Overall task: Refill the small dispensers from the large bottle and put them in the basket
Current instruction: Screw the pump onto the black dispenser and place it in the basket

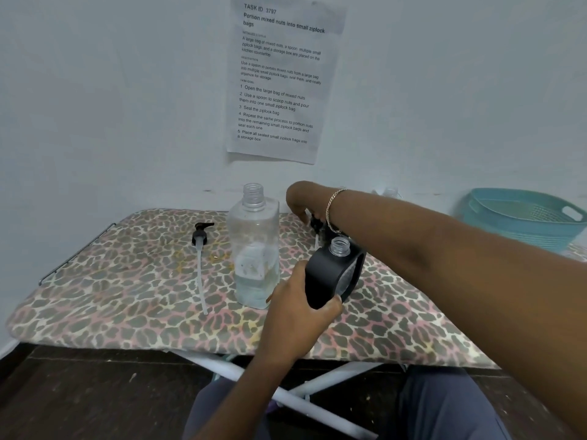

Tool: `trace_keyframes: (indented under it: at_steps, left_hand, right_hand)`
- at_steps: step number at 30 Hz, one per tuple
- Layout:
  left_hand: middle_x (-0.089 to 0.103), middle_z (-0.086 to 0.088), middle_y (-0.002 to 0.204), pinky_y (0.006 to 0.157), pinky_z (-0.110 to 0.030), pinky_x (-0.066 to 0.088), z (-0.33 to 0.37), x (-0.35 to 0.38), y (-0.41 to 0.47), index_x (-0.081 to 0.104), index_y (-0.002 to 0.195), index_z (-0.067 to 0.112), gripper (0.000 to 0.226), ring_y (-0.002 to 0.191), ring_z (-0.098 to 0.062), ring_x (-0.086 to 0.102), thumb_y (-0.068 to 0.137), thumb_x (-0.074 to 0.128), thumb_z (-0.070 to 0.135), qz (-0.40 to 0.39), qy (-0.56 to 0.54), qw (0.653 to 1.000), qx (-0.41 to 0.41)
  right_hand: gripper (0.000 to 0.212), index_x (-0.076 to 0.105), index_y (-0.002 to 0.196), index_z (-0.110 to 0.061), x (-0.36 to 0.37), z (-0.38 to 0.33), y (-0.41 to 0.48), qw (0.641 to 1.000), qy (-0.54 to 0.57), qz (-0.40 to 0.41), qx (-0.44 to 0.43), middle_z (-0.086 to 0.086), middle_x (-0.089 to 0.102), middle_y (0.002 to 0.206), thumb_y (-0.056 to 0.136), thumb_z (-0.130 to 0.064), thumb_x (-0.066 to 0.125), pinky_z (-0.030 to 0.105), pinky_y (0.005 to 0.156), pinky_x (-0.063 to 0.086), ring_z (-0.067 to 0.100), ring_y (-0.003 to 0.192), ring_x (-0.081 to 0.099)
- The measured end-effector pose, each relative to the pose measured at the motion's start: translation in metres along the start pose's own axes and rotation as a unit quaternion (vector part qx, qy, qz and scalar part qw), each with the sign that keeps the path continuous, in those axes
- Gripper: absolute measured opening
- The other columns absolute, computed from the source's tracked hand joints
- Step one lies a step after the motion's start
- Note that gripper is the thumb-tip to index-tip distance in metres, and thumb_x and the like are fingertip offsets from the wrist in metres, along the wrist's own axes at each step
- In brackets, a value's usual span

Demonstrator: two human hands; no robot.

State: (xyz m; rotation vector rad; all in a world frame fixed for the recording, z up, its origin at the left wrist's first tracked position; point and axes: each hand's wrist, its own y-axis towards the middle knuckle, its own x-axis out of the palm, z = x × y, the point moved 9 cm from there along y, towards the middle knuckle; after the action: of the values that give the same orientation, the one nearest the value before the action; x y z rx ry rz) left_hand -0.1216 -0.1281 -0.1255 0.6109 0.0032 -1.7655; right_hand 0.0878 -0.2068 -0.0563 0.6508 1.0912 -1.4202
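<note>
Your left grip (298, 300) clamps the tilted small dispenser (333, 274); right grip (301, 203) seemingly pinches its pump; tilt further and it spills.

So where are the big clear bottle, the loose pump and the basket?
big clear bottle (254, 249): head view, middle of its clear body.
loose pump (200, 234): head view, its black collar.
basket (521, 231): head view, its turquoise front wall.

We seem to be in a plain room of a home, set up for recording chores; an ironing board (127, 296) with a leopard-print cover serves as the worktable; above it a printed task sheet (279, 77) hangs on the bare white wall (111, 106); below it lies dark flooring (79, 392).
</note>
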Motion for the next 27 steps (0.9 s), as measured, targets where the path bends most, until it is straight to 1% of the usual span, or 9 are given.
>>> trace_keyframes:
  at_steps: [3, 5, 8, 11, 12, 15, 17, 20, 27]
  left_hand:
    - [0.071, 0.011, 0.087, 0.074, -0.037, 0.058, 0.0, 0.0, 0.0, 0.057, 0.111, 0.04, 0.033, 0.081, -0.009, 0.068, 0.084, 0.076, 0.036, 0.001, 0.007, 1.0, 0.0]
    - [0.071, 0.011, 0.087, 0.074, -0.038, 0.059, -0.001, 0.001, 0.0, 0.056, 0.111, 0.042, 0.033, 0.081, -0.01, 0.068, 0.084, 0.075, 0.038, 0.0, 0.007, 1.0, -0.003]
    - [0.07, 0.011, 0.087, 0.074, -0.039, 0.058, -0.002, 0.001, 0.001, 0.056, 0.11, 0.043, 0.033, 0.082, -0.01, 0.067, 0.084, 0.075, 0.038, -0.001, 0.007, 1.0, -0.002]
    - [0.07, 0.015, 0.089, 0.075, -0.039, 0.059, -0.003, 0.001, 0.0, 0.054, 0.112, 0.048, 0.036, 0.088, -0.01, 0.067, 0.083, 0.075, 0.04, -0.005, 0.002, 1.0, -0.007]
    - [0.07, 0.016, 0.09, 0.075, -0.038, 0.06, -0.003, 0.001, 0.0, 0.054, 0.111, 0.049, 0.036, 0.089, -0.009, 0.068, 0.083, 0.075, 0.04, -0.005, 0.002, 1.0, -0.008]
    - [0.071, 0.016, 0.09, 0.073, -0.034, 0.059, 0.0, 0.0, 0.0, 0.054, 0.11, 0.049, 0.036, 0.085, -0.006, 0.069, 0.084, 0.077, 0.037, -0.005, 0.004, 1.0, -0.002]
    - [0.072, 0.014, 0.09, 0.072, -0.032, 0.059, 0.002, -0.001, 0.0, 0.053, 0.109, 0.049, 0.037, 0.082, -0.005, 0.07, 0.085, 0.077, 0.034, -0.007, 0.003, 1.0, 0.002]
    - [0.072, 0.015, 0.09, 0.07, -0.03, 0.059, 0.004, -0.002, -0.002, 0.052, 0.108, 0.052, 0.039, 0.08, -0.004, 0.07, 0.085, 0.078, 0.033, -0.004, 0.01, 1.0, 0.001]
    - [0.074, 0.015, 0.091, 0.068, -0.027, 0.059, 0.004, -0.001, -0.002, 0.056, 0.121, 0.04, 0.044, 0.078, -0.002, 0.071, 0.085, 0.078, 0.032, -0.005, 0.022, 1.0, -0.003]
  right_hand:
    - [0.034, 0.066, 0.129, -0.008, 0.017, 0.006, -0.003, 0.99, 0.089, -0.043, 0.096, -0.001, 0.068, 0.098, 0.101, -0.028, 0.068, 0.032, 0.079, 0.051, 0.019, 0.096, 0.056]
    - [0.018, 0.066, 0.093, -0.01, 0.02, 0.01, 0.003, 0.978, 0.154, -0.03, 0.14, -0.002, 0.056, 0.077, 0.1, -0.026, 0.071, 0.029, 0.06, 0.044, 0.019, 0.081, 0.059]
    - [0.032, 0.055, 0.075, -0.01, 0.018, 0.013, 0.009, 0.973, 0.207, -0.008, 0.106, 0.0, 0.06, 0.073, 0.1, -0.022, 0.07, 0.029, 0.07, 0.05, 0.017, 0.065, 0.056]
    - [0.012, 0.069, 0.094, -0.006, 0.004, 0.024, 0.004, 0.943, 0.314, -0.002, 0.111, 0.006, 0.08, 0.091, 0.096, -0.017, 0.072, 0.029, 0.085, 0.059, 0.018, 0.082, 0.073]
    - [0.011, 0.071, 0.098, -0.004, -0.005, 0.029, 0.0, 0.922, 0.373, 0.005, 0.105, 0.01, 0.08, 0.095, 0.093, -0.013, 0.075, 0.031, 0.081, 0.062, 0.02, 0.085, 0.076]
    - [0.015, 0.07, 0.086, 0.003, -0.047, 0.056, -0.025, 0.865, 0.483, 0.112, 0.075, 0.009, 0.076, 0.066, 0.082, -0.004, 0.083, 0.021, 0.044, 0.054, 0.014, 0.053, 0.072]
    - [0.021, 0.073, 0.093, 0.013, -0.062, 0.073, -0.048, 0.813, 0.555, 0.168, 0.049, 0.014, 0.077, 0.073, 0.079, 0.001, 0.083, 0.026, 0.058, 0.062, 0.015, 0.057, 0.074]
    - [0.015, 0.078, 0.088, 0.009, -0.078, 0.095, -0.094, 0.729, 0.636, 0.254, -0.012, 0.027, 0.077, 0.093, 0.076, 0.004, 0.085, 0.044, 0.087, 0.064, 0.037, 0.087, 0.078]
    - [0.011, 0.081, 0.088, -0.01, -0.065, 0.115, -0.21, 0.643, 0.674, 0.358, -0.064, 0.016, 0.079, 0.094, 0.082, -0.002, 0.084, 0.033, 0.088, 0.063, 0.029, 0.093, 0.078]
